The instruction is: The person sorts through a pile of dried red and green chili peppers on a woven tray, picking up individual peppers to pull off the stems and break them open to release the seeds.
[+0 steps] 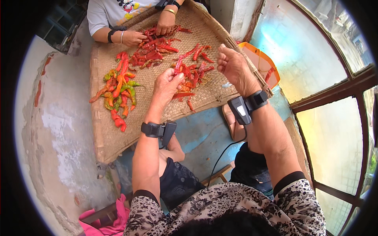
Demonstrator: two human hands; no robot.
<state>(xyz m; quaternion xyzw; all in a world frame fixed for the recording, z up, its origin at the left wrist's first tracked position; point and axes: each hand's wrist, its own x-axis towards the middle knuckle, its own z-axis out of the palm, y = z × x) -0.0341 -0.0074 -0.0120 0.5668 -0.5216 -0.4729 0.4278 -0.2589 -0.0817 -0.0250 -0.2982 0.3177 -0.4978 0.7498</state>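
My left hand (pixel 166 87) is closed, its thumb and fingers pinching a red chili pepper (pixel 180 63) by the near end. The pepper points up and away above the woven tray (pixel 145 114). To the right, my right hand (pixel 237 70) is raised near the tray's right rim, its fingers curled in. Whatever it may hold does not show. Beneath and between my hands lies a small group of red chili peppers (pixel 195 74), some apart from the rest. A pile of red, orange and green peppers (pixel 118 88) rests on the tray's left side.
Across the tray, another person's hands (pixel 165 24) work over a heap of red peppers (pixel 151 53). An orange-rimmed container (pixel 260 59) stands beyond the right rim. Framed window panes (pixel 330 137) line the right, and a worn wall (pixel 59 129) the left. A cable (pixel 222 155) hangs from my right wrist device.
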